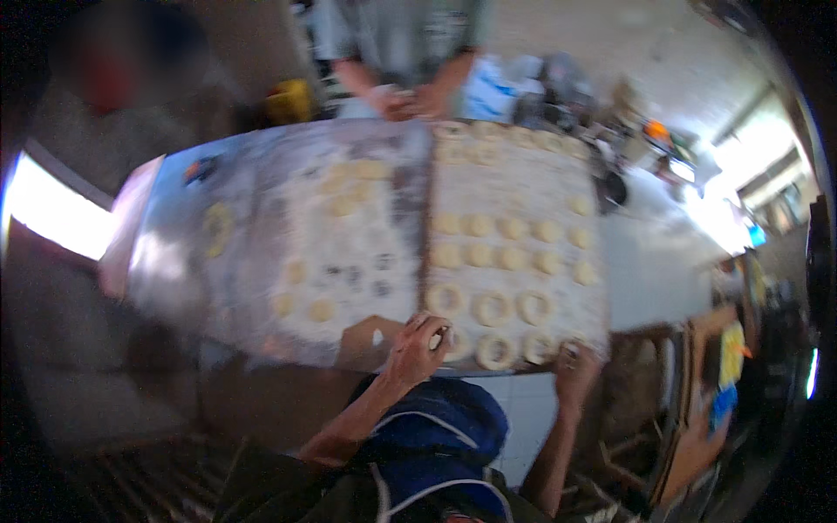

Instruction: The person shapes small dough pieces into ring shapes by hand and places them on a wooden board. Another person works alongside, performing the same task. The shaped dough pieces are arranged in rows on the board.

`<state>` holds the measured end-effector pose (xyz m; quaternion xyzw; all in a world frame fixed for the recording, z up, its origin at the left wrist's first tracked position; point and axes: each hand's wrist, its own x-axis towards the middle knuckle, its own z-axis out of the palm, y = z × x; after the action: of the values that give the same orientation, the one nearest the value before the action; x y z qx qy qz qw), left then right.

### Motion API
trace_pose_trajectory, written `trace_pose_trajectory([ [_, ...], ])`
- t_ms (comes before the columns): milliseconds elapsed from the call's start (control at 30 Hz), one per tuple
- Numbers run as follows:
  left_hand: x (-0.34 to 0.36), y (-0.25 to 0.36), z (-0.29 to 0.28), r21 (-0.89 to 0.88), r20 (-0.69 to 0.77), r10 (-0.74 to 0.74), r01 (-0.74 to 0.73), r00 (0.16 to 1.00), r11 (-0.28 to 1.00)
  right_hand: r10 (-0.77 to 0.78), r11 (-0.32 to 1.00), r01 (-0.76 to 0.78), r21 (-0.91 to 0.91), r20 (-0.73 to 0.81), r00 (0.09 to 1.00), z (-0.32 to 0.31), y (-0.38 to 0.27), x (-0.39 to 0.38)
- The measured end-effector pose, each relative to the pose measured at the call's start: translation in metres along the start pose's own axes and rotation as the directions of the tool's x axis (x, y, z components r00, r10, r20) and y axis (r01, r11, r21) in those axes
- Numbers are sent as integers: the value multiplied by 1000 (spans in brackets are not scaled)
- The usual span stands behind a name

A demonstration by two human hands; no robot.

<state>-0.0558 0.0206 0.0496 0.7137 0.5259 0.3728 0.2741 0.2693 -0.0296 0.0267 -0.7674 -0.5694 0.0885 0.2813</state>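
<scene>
A floured board (514, 192) carries rows of pale dough rounds (513, 228). Toward its near end lie several dough rings (493, 309). My left hand (418, 350) is closed at the board's near left corner, fingers curled beside a partly covered ring. At the near right corner, my right hand (577, 370) is closed too, its fingers bent in next to another dough ring (538, 349). Blur hides what, if anything, either hand holds.
The board rests on a long metal table (235, 288) dusted with flour. Left of it lie more dough pieces (353, 187), small dark marks and a dough strip (218, 228). Across the table a person (401, 52) stands with hands together. A wooden frame (680, 401) stands at right.
</scene>
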Motion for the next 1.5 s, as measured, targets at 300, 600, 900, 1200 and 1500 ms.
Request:
trace_pose_trajectory([
  [300, -46, -151, -137, 594, -189, -148, 233, 971, 770, -294, 955, 294, 21, -38, 955, 45, -100, -1],
  [600, -11, -113, -156, -510, -17, -583, 494, 812, 704, -331, 724, -186, 664, 571, 751, 170, -315, -26],
  [900, -14, -108, -153, -581, -17, -457, 364, 889, 728, -247, 747, -92, 658, 404, 881, 171, -335, -28],
  [1200, -4, -101, -152, -852, 459, -300, 510, 836, 118, -387, 191, -660, 727, 674, 630, 151, -308, -16],
  [1500, 25, -86, -91, -860, 88, -243, 197, 966, 471, -56, 128, -441, 888, 450, 891, 157, -288, -16],
])
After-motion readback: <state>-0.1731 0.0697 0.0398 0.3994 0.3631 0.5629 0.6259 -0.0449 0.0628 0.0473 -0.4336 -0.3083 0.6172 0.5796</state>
